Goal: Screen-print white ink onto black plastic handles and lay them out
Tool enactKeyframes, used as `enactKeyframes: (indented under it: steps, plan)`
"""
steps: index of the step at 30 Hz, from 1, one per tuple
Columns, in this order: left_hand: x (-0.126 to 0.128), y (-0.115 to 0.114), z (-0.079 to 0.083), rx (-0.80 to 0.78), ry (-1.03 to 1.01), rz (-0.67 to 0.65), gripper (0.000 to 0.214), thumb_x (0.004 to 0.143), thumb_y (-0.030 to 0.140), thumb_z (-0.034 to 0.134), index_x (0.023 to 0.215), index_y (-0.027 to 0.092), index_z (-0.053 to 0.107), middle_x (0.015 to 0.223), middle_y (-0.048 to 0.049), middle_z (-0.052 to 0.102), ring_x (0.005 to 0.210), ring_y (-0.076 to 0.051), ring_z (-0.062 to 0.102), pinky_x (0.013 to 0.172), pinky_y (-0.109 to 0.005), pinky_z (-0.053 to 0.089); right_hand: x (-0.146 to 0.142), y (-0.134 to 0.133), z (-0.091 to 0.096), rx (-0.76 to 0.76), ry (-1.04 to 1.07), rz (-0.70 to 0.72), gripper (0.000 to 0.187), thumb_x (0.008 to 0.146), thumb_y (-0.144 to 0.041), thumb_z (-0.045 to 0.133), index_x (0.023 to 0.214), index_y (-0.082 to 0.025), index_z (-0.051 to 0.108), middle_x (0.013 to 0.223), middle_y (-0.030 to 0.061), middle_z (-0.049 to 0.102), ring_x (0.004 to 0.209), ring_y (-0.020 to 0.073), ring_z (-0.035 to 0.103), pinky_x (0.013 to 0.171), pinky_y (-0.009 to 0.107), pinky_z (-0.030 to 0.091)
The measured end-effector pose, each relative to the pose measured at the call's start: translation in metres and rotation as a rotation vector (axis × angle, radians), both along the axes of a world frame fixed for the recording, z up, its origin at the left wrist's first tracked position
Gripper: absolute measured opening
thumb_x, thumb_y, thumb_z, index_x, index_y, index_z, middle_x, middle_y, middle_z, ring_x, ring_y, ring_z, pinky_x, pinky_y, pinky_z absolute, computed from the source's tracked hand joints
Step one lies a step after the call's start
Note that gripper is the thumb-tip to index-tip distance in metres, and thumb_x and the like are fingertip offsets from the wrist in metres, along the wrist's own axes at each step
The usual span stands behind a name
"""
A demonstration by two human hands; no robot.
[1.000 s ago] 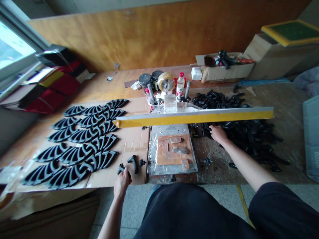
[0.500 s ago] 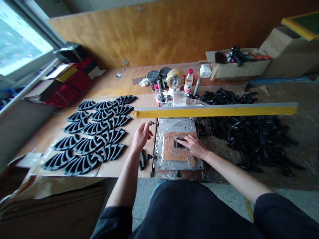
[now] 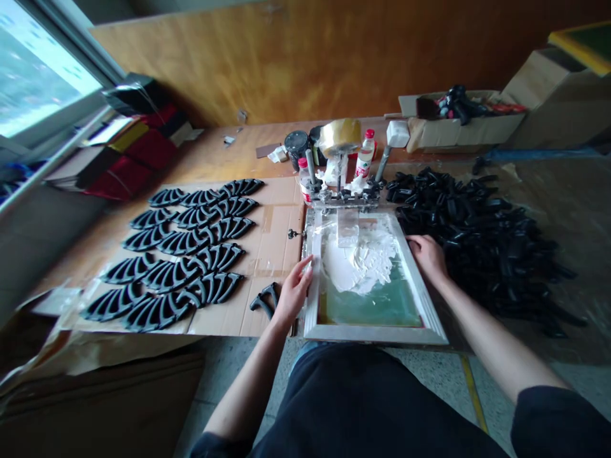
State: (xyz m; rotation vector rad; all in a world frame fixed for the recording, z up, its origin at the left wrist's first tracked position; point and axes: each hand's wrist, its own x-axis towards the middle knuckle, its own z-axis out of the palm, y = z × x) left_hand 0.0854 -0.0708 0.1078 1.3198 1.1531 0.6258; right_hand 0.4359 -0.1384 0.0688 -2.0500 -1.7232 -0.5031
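Observation:
A hinged printing screen frame lies flat on the bench in front of me, with white ink spread over its green mesh and a squeegee resting near its far end. My left hand holds the frame's left rail, fingers curled over the edge. My right hand rests on the right rail, fingers bent over it. Two black plastic handles lie on the cardboard just left of my left hand.
Rows of black fan-shaped parts cover a cardboard sheet at left. A heap of black handles lies at right. Ink jars, a tape roll and a bottle stand behind the frame, with cardboard boxes beyond.
The screen frame has swung down from raised to flat over the jig. My right hand left the jig plate for the right rail; my left hand took the left rail.

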Motion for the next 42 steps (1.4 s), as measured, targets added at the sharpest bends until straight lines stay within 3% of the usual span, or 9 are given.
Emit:
enactKeyframes:
  steps: [5,8,12,19,24,27,32,37,42]
  plan:
    - [0.004,0.000,-0.053,-0.022,0.168,-0.010,0.070,0.082,0.045,0.059,0.145,0.023,0.037,0.057,0.0080,0.046,0.046,-0.007,0.039,0.047,-0.018,0.030,-0.047,0.054,0.037,-0.017,0.199,0.158,0.057,0.077,-0.032,0.072,0.128,-0.014,0.054,0.130,0.0165,0.052,0.109,0.0280,0.056,0.088,0.040,0.050]
    - [0.006,0.007,-0.060,-0.032,0.240,-0.028,0.065,0.082,0.045,0.060,0.141,0.025,0.043,0.058,0.0072,0.050,0.047,-0.007,0.042,0.049,-0.019,0.033,-0.093,0.076,0.049,-0.205,0.202,0.266,0.043,0.075,-0.028,0.074,0.114,-0.017,0.059,0.113,0.0125,0.062,0.104,0.0275,0.056,0.084,0.038,0.048]
    - [0.003,0.008,-0.061,-0.046,0.251,-0.027,0.061,0.081,0.046,0.059,0.137,0.024,0.049,0.063,0.0046,0.055,0.050,-0.009,0.045,0.050,-0.020,0.035,-0.116,0.055,0.041,-0.422,0.213,0.414,0.003,0.084,-0.020,0.061,0.086,-0.019,0.063,0.085,0.0051,0.066,0.085,0.0207,0.059,0.072,0.029,0.044]
    - [0.004,0.005,-0.060,-0.062,0.238,-0.011,0.061,0.081,0.049,0.058,0.136,0.022,0.050,0.065,0.0045,0.054,0.051,-0.009,0.046,0.051,-0.020,0.036,-0.096,0.012,0.047,-0.556,0.150,0.860,0.026,0.075,-0.003,0.052,0.085,-0.022,0.067,0.083,0.0006,0.067,0.080,0.0157,0.059,0.069,0.025,0.041]
    - [0.003,0.006,-0.054,-0.055,0.245,-0.018,0.064,0.080,0.049,0.058,0.137,0.021,0.048,0.063,0.0050,0.053,0.051,-0.009,0.045,0.051,-0.020,0.036,-0.105,0.016,0.043,-0.408,0.178,0.712,0.027,0.079,-0.006,0.051,0.092,-0.021,0.069,0.092,0.0023,0.069,0.086,0.0172,0.061,0.070,0.026,0.044]
    - [0.003,0.005,-0.053,-0.053,0.237,-0.025,0.065,0.081,0.050,0.057,0.139,0.021,0.046,0.062,0.0052,0.052,0.051,-0.009,0.044,0.051,-0.020,0.034,-0.110,-0.002,0.027,-0.334,0.150,0.784,0.034,0.081,-0.003,0.047,0.104,-0.018,0.067,0.106,0.0067,0.068,0.090,0.0172,0.062,0.074,0.027,0.046]
    - [0.003,0.004,-0.048,-0.085,0.207,-0.029,0.065,0.082,0.049,0.055,0.140,0.022,0.044,0.061,0.0061,0.048,0.050,-0.008,0.041,0.048,-0.019,0.031,-0.106,0.007,0.032,-0.375,0.267,0.698,0.021,0.086,-0.021,0.058,0.105,-0.024,0.068,0.093,0.0017,0.070,0.081,0.0154,0.064,0.070,0.024,0.047]
    - [-0.002,0.006,-0.014,-0.121,0.072,-0.076,0.069,0.082,0.047,0.059,0.144,0.025,0.038,0.058,0.0078,0.044,0.047,-0.007,0.039,0.046,-0.018,0.032,-0.087,0.076,0.071,-0.266,0.318,0.358,0.052,0.085,-0.032,0.065,0.135,-0.030,0.052,0.102,0.0022,0.068,0.081,0.0172,0.063,0.072,0.027,0.047]
    - [0.005,0.012,0.037,-0.159,-0.209,0.016,0.052,0.088,0.060,0.043,0.121,0.022,0.059,0.068,0.0005,0.058,0.052,-0.011,0.051,0.047,-0.021,0.040,0.001,0.084,0.082,0.020,0.524,0.065,0.039,0.092,-0.034,0.049,0.126,-0.016,0.058,0.088,0.0046,0.069,0.067,0.0143,0.060,0.069,0.028,0.048]
